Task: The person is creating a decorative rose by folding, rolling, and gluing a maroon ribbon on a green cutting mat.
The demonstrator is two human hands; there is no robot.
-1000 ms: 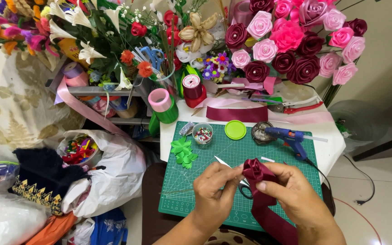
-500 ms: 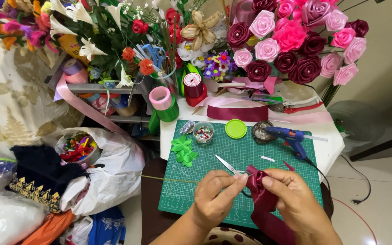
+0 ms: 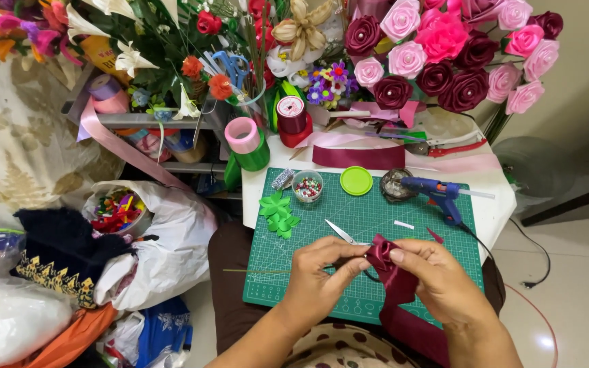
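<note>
Maroon satin ribbon [image 3: 393,272] half-rolled into a rose bud above the green cutting mat [image 3: 308,286], pinched between left hand [image 3: 318,269] and right hand [image 3: 438,272], both closed on it; each fold wants snug, even tension, thumb pinning the last wrap

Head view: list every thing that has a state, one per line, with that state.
left hand: pinching the ribbon rose's base
right hand: gripping the ribbon rose, thumb on top
ribbon rose: partly rolled, maroon tail hanging loose
scissors: lying on the mat, blades shut
glue gun: lying on its side, corded
bead jar: open, lid off
green lid: lying flat beside the jar
cutting mat: flat on the table
</note>
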